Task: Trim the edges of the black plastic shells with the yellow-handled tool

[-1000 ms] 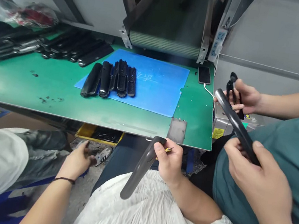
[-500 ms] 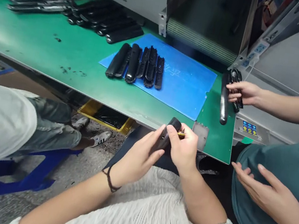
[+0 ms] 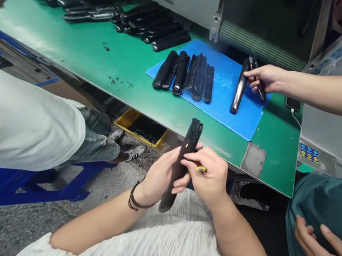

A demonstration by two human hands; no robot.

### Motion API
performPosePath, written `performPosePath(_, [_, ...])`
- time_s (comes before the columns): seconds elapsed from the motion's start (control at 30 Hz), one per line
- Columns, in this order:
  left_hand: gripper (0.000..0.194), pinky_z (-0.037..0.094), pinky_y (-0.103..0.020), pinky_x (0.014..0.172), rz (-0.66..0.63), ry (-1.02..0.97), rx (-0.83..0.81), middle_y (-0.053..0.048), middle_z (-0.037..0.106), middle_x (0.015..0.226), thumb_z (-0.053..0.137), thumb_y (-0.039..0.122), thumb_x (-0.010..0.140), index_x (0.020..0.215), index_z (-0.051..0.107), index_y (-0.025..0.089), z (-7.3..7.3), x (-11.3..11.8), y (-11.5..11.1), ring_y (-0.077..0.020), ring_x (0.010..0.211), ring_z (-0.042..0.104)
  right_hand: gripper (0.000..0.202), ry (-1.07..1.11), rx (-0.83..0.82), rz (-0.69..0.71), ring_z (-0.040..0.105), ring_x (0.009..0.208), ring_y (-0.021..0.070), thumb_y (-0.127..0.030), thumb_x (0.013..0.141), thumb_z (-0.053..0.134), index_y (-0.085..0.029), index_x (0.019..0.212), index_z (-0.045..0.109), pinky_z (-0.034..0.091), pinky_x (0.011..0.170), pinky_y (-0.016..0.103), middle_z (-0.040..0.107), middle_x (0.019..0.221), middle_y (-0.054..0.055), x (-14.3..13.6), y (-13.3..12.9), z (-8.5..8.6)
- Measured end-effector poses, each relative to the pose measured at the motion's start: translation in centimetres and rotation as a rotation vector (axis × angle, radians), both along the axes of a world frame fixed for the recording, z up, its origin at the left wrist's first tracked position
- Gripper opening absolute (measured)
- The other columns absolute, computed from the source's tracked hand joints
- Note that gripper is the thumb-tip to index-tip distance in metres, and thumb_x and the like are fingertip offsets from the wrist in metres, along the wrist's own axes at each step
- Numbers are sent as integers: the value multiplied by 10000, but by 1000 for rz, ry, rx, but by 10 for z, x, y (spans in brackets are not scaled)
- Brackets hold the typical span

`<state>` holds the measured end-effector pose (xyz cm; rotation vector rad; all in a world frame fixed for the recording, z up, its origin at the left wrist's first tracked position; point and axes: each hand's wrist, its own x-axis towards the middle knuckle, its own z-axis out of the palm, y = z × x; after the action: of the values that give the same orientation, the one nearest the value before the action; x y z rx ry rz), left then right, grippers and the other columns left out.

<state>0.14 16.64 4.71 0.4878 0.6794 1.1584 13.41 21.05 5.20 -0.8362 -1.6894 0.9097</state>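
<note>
A long black plastic shell (image 3: 191, 138) stands tilted in front of my body, just off the table's front edge. My left hand (image 3: 157, 176) is wrapped round its lower half. My right hand (image 3: 211, 172) is closed in a pinch on a small yellow-handled tool (image 3: 201, 168), its fingertips against the shell's side; the tool's working end is hidden. Beyond them, several similar black shells (image 3: 199, 80) lie in a row on a blue sheet (image 3: 241, 125).
At right, a co-worker's hand (image 3: 265, 78) holds black shells (image 3: 238, 91) over the sheet. Many more shells (image 3: 90, 3) are heaped along the back of the green table (image 3: 82, 50). A grey metal plate (image 3: 254, 159) lies near the front corner. Another person stands at left.
The shell in my left hand has swung round to show its full length, and my right hand now sits at its middle. The co-worker's hand has brought shells over the blue sheet.
</note>
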Motion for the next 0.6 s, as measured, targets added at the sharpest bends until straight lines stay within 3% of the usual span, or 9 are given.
performPosePath(0.07, [462, 332, -148, 335, -16, -20, -9, 76, 422, 523, 456, 534, 1062, 1301, 593, 162, -1, -2, -1, -68, 360, 302, 118, 44, -120, -14, 685, 676, 139, -207, 903, 740, -224, 788, 759, 577, 645, 273, 719, 765, 2, -5, 6, 3])
performPosePath(0.13, [416, 312, -147, 322, -16, -62, -42, 41, 505, 642, 479, 532, 1052, 1176, 626, 162, -2, -8, -1, -46, 371, 301, 125, 72, -142, -99, 662, 602, 136, -218, 906, 737, -225, 782, 754, 559, 578, 273, 703, 707, -7, -7, 6, 8])
performPosePath(0.23, [422, 295, -149, 300, 64, -170, -97, -6, 552, 871, 477, 503, 1045, 1275, 624, 182, -2, -27, -1, -33, 417, 326, 106, 60, 129, -202, 677, 644, 158, -181, 905, 741, -263, 953, 788, 567, 598, 312, 738, 776, 9, -3, -9, 17])
performPosePath(0.37, [520, 299, -136, 305, 178, -303, -121, -18, 511, 885, 365, 480, 1067, 1394, 602, 153, -1, -59, -6, -47, 463, 347, 304, -17, 488, -134, 688, 685, 201, -242, 957, 689, -328, 1245, 742, 583, 617, 378, 750, 860, 34, -10, -19, 24])
performPosePath(0.43, [520, 323, -138, 315, 226, -333, -131, -28, 506, 865, 326, 474, 1072, 1330, 637, 147, -3, -72, -10, -67, 490, 381, 323, -29, 581, -80, 680, 699, 204, -272, 975, 673, -345, 1285, 720, 580, 637, 378, 744, 870, 37, -35, -5, 30])
performPosePath(0.5, [491, 340, -140, 323, 261, -344, -139, -36, 502, 838, 316, 465, 1072, 1186, 677, 153, -6, -80, -14, -88, 518, 412, 321, -59, 571, 0, 661, 717, 186, -271, 990, 654, -341, 1300, 703, 568, 667, 348, 734, 869, 29, -73, 17, 37])
performPosePath(0.6, [437, 351, -123, 347, 309, -363, -150, -41, 494, 829, 349, 438, 1068, 1029, 672, 148, -11, -86, -19, -90, 551, 431, 378, -184, 328, 120, 612, 720, 163, -355, 1038, 576, -289, 1408, 615, 548, 699, 320, 693, 861, 9, -120, 46, 43])
